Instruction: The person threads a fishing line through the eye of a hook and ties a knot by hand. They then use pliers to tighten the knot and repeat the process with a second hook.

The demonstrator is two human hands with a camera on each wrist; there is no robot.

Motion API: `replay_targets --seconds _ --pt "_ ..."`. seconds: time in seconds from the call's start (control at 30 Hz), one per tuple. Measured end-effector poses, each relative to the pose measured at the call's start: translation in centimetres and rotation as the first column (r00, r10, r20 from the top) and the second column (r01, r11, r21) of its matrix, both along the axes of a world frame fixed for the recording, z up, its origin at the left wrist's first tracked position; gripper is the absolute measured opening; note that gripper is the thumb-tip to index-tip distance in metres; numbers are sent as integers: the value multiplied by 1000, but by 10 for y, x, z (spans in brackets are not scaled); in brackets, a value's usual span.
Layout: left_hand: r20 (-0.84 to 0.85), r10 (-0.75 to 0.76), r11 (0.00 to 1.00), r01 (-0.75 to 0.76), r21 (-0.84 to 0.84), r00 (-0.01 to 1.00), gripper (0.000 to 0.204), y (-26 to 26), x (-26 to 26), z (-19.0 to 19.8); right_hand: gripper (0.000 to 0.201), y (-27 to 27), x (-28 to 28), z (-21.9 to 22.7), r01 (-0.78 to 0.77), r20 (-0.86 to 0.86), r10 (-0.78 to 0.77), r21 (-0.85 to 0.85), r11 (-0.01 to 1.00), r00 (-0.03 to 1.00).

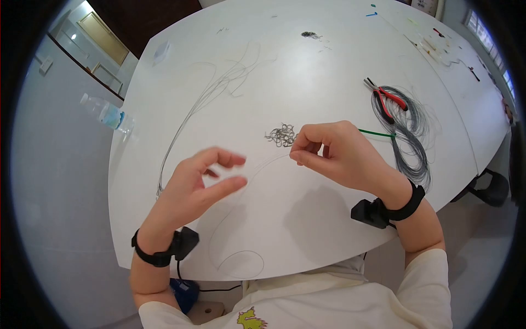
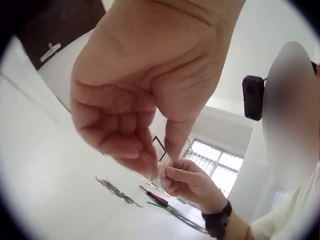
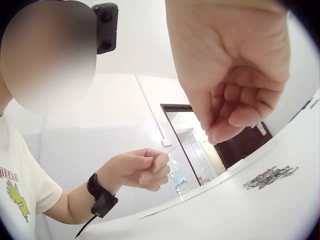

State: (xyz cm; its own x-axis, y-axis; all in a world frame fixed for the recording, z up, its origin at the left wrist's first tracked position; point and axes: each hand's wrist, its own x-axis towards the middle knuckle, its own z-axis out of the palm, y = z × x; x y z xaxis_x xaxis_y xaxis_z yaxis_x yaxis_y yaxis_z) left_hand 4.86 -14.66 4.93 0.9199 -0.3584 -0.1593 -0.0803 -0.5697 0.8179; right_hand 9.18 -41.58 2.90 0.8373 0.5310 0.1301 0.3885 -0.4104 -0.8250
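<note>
My right hand (image 1: 339,156) pinches a thin fishing line (image 1: 264,165) between thumb and index finger, above the white table; whatever else lies inside that pinch is hidden. From there the line runs left past the other hand and falls to a loose loop near the table's front edge. Facing it, my left hand (image 1: 200,181) is slightly blurred, its thumb and bent fingers apart with a gap between them. In the head view, a small pile of curved metal hooks (image 1: 281,135) lies just beyond the right fingertips; it also appears in the right wrist view as a dark heap (image 3: 270,177).
Right of the hands lies a coiled bundle of grey line (image 1: 411,156) with a green tie (image 1: 377,132) and red-handled pliers (image 1: 388,104) on top. Several long strands (image 1: 189,115) stretch along the left side. A plastic bottle (image 1: 109,114) stands at the left edge.
</note>
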Motion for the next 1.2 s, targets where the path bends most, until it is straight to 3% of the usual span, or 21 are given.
replay_targets --seconds 0.03,0.2,0.23,0.3,0.4,0.6,1.13,1.2 --pt "180 40 998 -31 -53 983 25 -8 1 -4 11 1 -1 -1 -6 -4 6 1 1000 1000" --pt "21 -26 922 32 -387 999 27 -49 10 -40 10 2 -4 -3 25 -1 -25 21 999 1000" --pt "22 -30 921 37 -388 999 27 -54 11 -41 10 1 -4 -5 29 0 -29 20 999 1000" --pt "-182 57 934 -117 -337 982 22 -59 13 -41 11 -1 -4 -9 55 37 -56 34 998 998" --pt "-190 93 872 -172 -459 977 15 -61 14 -53 12 -1 -3 -11 44 30 -44 6 999 999" --pt "-298 162 815 -298 -497 941 10 -55 16 -60 15 -4 -1 -13 52 37 -49 -81 995 998" --pt "-436 144 730 -393 -559 888 12 -53 13 -66 8 6 -6 -20 23 128 -14 -72 997 992" --pt "-438 143 719 -397 -570 888 12 -54 13 -66 9 7 -7 -19 85 73 -80 -61 995 994"
